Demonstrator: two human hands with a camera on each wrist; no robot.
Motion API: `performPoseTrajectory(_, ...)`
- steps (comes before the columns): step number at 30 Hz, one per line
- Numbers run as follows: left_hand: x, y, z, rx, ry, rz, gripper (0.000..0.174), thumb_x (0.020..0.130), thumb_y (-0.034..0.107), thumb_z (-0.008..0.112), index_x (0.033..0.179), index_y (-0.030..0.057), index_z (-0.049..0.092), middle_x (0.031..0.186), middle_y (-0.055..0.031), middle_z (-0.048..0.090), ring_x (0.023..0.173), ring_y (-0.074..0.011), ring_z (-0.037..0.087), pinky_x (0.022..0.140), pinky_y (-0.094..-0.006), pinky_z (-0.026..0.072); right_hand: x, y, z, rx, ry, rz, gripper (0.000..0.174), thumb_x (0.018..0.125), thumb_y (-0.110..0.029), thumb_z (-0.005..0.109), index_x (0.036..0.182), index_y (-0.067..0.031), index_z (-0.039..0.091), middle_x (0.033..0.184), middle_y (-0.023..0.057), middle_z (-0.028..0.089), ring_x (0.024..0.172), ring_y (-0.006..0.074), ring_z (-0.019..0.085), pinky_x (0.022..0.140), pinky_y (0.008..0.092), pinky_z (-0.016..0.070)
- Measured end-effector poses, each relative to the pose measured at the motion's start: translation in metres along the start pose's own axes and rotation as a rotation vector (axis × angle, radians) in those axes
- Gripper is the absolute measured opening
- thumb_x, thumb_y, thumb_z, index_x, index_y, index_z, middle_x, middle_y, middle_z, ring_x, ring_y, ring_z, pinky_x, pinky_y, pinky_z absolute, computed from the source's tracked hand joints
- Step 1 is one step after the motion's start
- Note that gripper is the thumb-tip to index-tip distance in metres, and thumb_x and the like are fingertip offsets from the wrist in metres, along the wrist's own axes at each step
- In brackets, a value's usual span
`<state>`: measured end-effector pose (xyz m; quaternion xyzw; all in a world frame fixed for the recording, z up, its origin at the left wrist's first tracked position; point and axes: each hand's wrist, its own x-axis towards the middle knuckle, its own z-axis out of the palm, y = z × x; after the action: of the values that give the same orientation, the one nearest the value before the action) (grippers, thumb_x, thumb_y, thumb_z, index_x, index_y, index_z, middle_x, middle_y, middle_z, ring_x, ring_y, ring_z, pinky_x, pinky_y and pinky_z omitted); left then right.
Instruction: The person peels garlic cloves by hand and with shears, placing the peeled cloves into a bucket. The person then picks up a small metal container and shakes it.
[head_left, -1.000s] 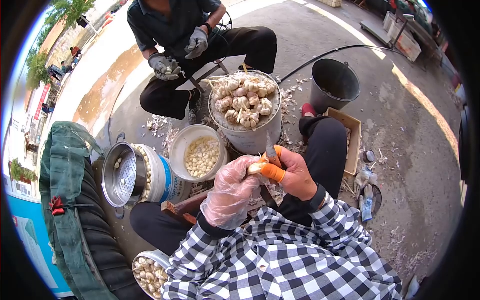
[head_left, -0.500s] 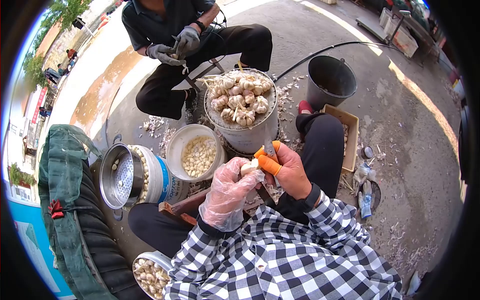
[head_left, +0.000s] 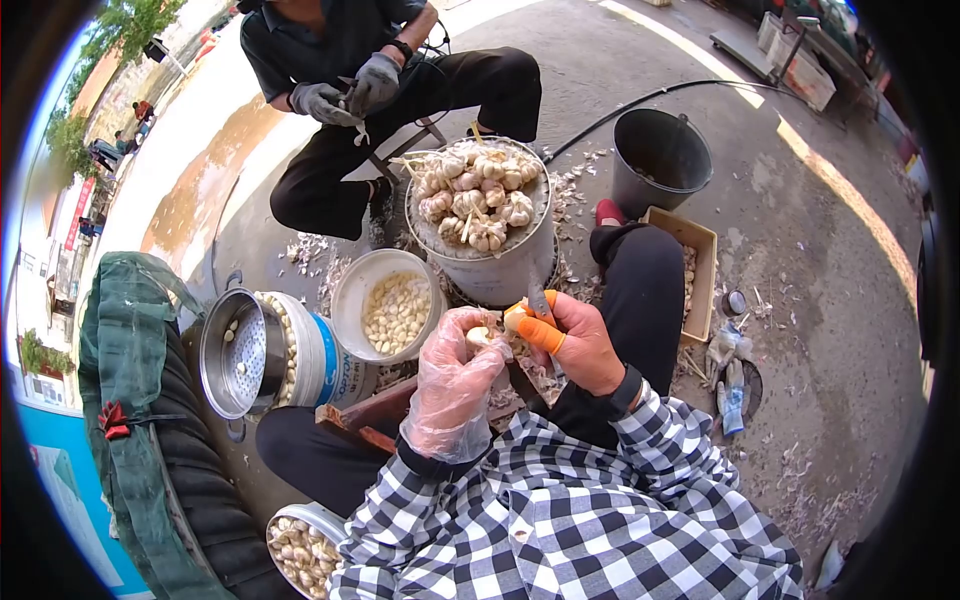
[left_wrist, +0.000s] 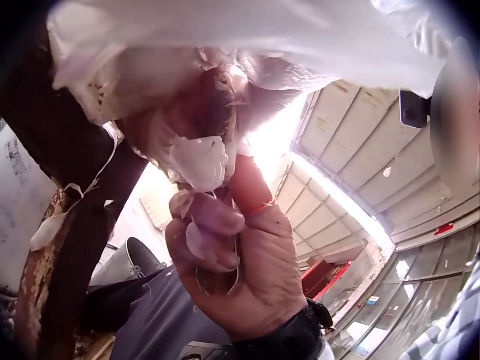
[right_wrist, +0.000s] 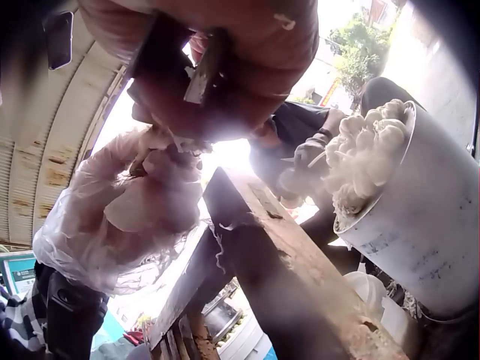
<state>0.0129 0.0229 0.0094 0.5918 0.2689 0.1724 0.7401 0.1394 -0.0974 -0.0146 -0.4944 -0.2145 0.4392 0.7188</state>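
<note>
My left hand (head_left: 448,385), in a clear plastic glove, holds a piece of garlic (head_left: 480,337) between thumb and fingers. Right beside it, my right hand (head_left: 590,352) grips a small knife (head_left: 538,298) with the blade pointing up and away. Orange finger covers (head_left: 540,334) sit on its thumb and a finger. At those covered tips is a pale garlic clove (head_left: 514,317), close to the blade. In the left wrist view, the bare right hand (left_wrist: 259,262) has its fingers curled around the handle, below the gloved hand. Glove plastic hides part of the left fingers.
Garlic bulbs (head_left: 478,195) are heaped on an upturned-looking white drum (head_left: 490,275) ahead. Left of it stand a tub of peeled cloves (head_left: 345,318) and a steel strainer pot (head_left: 213,372). A dark bucket (head_left: 640,195) and tan box (head_left: 703,300) are at right. Another person's gloved hands (head_left: 372,85) work opposite.
My hands were together over the garlic; now they are slightly apart, the left shifted left with its piece, a clove showing at the right thumb. The other person's hands have come together.
</note>
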Motion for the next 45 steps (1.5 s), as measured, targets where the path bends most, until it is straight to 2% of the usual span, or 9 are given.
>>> performPoseTrajectory(6,0.001,0.0,0.003,0.128,-0.109,0.247,0.037,0.081,-0.005,0.068,0.117,-0.0008,0.063,0.117,-0.0118,0.063,0.1,-0.0151,0.06,0.087,-0.0273,0.0489,-0.003,-0.005,0.007,-0.128,0.002,-0.037,0.017,0.092,-0.017,0.068,0.1,-0.0017,0.067,0.074,-0.0061,0.058,0.062,-0.0003,0.045,0.055,0.0163,0.0379)
performPoseTrajectory(10,0.002,-0.004,-0.002,0.102,-0.122,0.255,0.029,0.082,-0.005,0.063,0.111,-0.0023,0.065,0.114,-0.0111,0.063,0.1,-0.0155,0.06,0.088,-0.0282,0.0486,-0.003,-0.008,0.0,-0.174,-0.033,0.01,0.018,0.094,-0.018,0.065,0.101,-0.0016,0.066,0.077,-0.0043,0.059,0.061,0.0012,0.047,0.056,0.0165,0.0395)
performPoseTrajectory(12,0.001,-0.003,-0.001,0.123,-0.115,0.245,0.028,0.082,-0.005,0.062,0.11,-0.0024,0.065,0.113,-0.0108,0.063,0.099,-0.0151,0.06,0.088,-0.028,0.0485,0.0,-0.008,-0.003,0.129,0.174,-0.145,0.021,0.098,-0.02,0.059,0.105,-0.0022,0.065,0.08,-0.0011,0.06,0.06,0.004,0.05,0.055,0.0181,0.0419)
performPoseTrajectory(17,-0.003,-0.001,0.009,0.175,-0.211,0.169,0.028,0.081,-0.004,0.059,0.108,-0.0029,0.064,0.105,-0.0082,0.063,0.093,-0.0132,0.059,0.084,-0.0261,0.0469,0.009,-0.022,0.008,0.57,0.126,-0.418,0.029,0.096,-0.029,0.059,0.109,-0.0028,0.063,0.086,0.005,0.063,0.078,0.0153,0.059,0.088,0.0386,0.0484)
performPoseTrajectory(21,-0.006,-0.003,0.012,0.22,-0.175,0.136,0.027,0.082,-0.004,0.059,0.108,-0.003,0.064,0.105,-0.008,0.063,0.093,-0.0129,0.059,0.083,-0.0259,0.0469,0.012,-0.01,0.021,0.545,0.097,-0.473,0.027,0.094,-0.024,0.063,0.111,-0.003,0.062,0.092,0.0059,0.066,0.082,0.0155,0.062,0.09,0.0384,0.0489)
performPoseTrajectory(28,-0.002,-0.005,-0.003,0.09,-0.132,0.175,0.024,0.086,-0.003,0.062,0.11,-0.003,0.064,0.11,-0.0079,0.064,0.096,-0.0129,0.061,0.083,-0.0261,0.0503,-0.01,-0.007,0.002,0.234,-0.073,-0.254,0.029,0.087,-0.006,0.069,0.114,0.0005,0.06,0.107,0.0093,0.067,0.098,0.0152,0.064,0.09,0.0279,0.0505)
performPoseTrajectory(36,0.001,-0.006,-0.005,0.329,-0.151,0.361,0.034,0.077,-0.008,0.06,0.109,-0.0009,0.065,0.108,-0.0153,0.066,0.097,-0.0228,0.064,0.086,-0.0317,0.0501,-0.008,-0.01,-0.005,0.095,0.023,-0.29,0.021,0.089,-0.011,0.069,0.105,0.003,0.067,0.105,0.0067,0.067,0.092,0.0138,0.063,0.087,0.026,0.0496)
performPoseTrajectory(41,-0.004,-0.007,-0.002,0.168,-0.159,0.242,0.03,0.078,-0.007,0.063,0.107,-0.0016,0.066,0.108,-0.0129,0.066,0.097,-0.0197,0.063,0.086,-0.0305,0.05,-0.01,-0.014,-0.007,0.34,0.038,0.008,0.021,0.093,-0.014,0.064,0.103,0.0046,0.067,0.098,0.01,0.069,0.09,0.0164,0.066,0.079,0.0296,0.055)
performPoseTrajectory(45,-0.004,-0.006,-0.004,0.156,-0.169,0.203,0.027,0.082,-0.007,0.063,0.108,-0.0021,0.066,0.11,-0.0104,0.065,0.098,-0.0141,0.061,0.085,-0.0274,0.05,-0.009,-0.011,-0.007,0.264,0.088,-0.025,0.02,0.093,-0.012,0.064,0.103,0.0055,0.067,0.097,0.0121,0.07,0.089,0.018,0.068,0.073,0.0301,0.0569)
